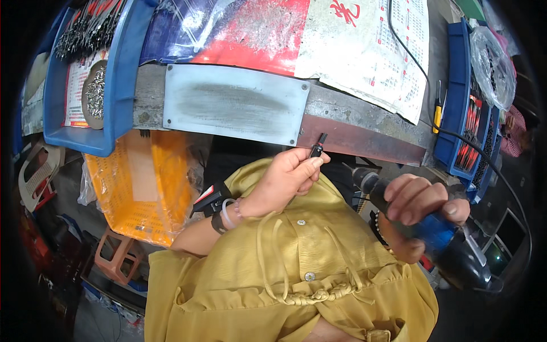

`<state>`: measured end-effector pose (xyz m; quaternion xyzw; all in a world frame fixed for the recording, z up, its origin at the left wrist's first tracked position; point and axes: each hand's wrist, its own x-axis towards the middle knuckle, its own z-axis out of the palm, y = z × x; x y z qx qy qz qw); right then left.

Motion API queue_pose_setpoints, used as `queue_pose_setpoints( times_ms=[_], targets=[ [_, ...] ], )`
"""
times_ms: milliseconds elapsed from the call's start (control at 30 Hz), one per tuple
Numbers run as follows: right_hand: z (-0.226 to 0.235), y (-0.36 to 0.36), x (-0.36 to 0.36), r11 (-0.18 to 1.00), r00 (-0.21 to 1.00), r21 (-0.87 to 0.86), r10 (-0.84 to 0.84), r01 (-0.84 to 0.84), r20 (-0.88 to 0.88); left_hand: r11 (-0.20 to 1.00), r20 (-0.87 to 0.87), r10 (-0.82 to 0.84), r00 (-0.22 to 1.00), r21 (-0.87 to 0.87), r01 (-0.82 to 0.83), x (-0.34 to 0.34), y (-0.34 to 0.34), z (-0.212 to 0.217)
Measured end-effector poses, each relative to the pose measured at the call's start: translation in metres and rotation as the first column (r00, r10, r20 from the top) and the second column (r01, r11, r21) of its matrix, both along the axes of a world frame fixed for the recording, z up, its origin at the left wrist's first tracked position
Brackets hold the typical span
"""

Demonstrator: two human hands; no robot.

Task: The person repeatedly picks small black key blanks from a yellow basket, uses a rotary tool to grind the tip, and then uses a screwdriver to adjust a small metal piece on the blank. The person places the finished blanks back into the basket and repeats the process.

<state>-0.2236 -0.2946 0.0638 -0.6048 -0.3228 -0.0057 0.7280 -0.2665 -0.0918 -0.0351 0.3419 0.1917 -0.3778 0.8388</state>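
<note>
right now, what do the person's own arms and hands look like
The left hand and right hand are both ungloved. A pale bangle and boxy black device with white and red sit at the left wrist; a dark bracelet, partly hidden, shows at the right. The left sleeve is mustard yellow, leaving the forearm bare.

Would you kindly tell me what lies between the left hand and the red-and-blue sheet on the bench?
In the head view, a pale panel lies between the left hand and that sheet.
</note>
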Motion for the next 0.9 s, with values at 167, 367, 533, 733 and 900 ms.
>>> queue_pose_setpoints(
  times_ms=[167, 367, 533, 733, 900],
  targets=[
    [-0.017, 0.014, 0.001, 0.973, 0.890, -0.227, -0.127, 0.028, -0.438, 0.999, -0.057, -0.049, 0.997, -0.017, 0.048, 0.003, 0.004, 0.001],
    [-0.049, 0.023, -0.002, 0.899, 0.614, -0.436, -0.362, 0.031, -0.702, 1.000, 0.003, -0.014, 1.000, -0.027, 0.014, 0.001, 0.003, -0.005],
    [-0.046, 0.026, 0.006, 0.885, 0.644, -0.465, -0.341, -0.025, -0.685, 0.995, -0.116, 0.030, 0.993, -0.089, -0.041, 0.000, 0.003, -0.007],
    [-0.046, 0.026, 0.006, 0.821, 0.680, -0.564, -0.365, -0.086, -0.636, 0.994, -0.094, 0.103, 0.990, -0.036, -0.107, -0.004, -0.004, -0.004],
    [-0.044, 0.021, -0.010, 0.868, 0.736, -0.474, -0.415, 0.146, -0.534, 0.988, 0.053, 0.111, 0.992, 0.098, -0.116, -0.008, -0.010, -0.005]
  ],
)
